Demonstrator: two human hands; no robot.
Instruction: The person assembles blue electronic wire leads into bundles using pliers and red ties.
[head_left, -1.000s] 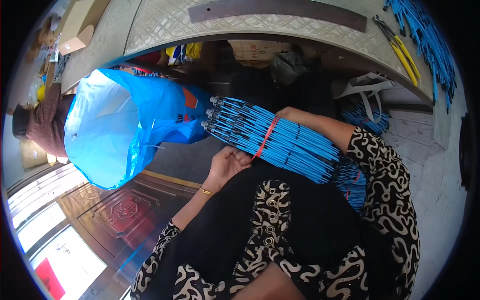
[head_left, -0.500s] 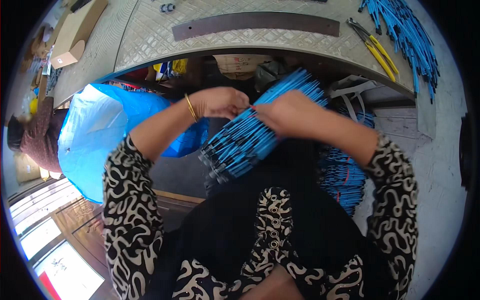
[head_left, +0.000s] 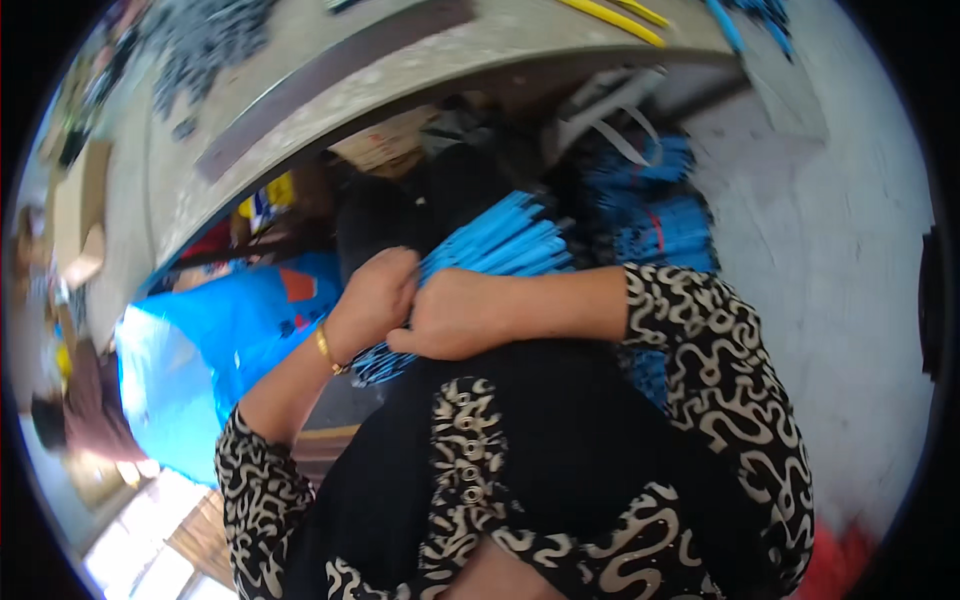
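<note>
A thick bundle of thin blue tubes with black ends (head_left: 505,240) lies slantwise across my lap. Over its middle sits my right hand (head_left: 455,312), fingers curled in and pressed against the tubes. Just left of it, my left hand (head_left: 372,298) is closed in a fist at the bundle's side, nearly touching the right one. Whatever the left fingers pinch is hidden. The near ends of the tubes (head_left: 385,365) show below the two hands, smeared by motion.
More tied blue bundles (head_left: 655,225) are stacked at my right. A large blue plastic bag (head_left: 240,325) stands at my left. The worktable carries a long dark strip (head_left: 330,85), a yellow-handled tool (head_left: 625,18) and small grey pieces (head_left: 215,45). Another person (head_left: 95,410) is at far left.
My hands and the bundle have come closer to my body and leftward, and the hands have drawn together. The red tie seen at my right thumb is now hidden. My view has turned.
</note>
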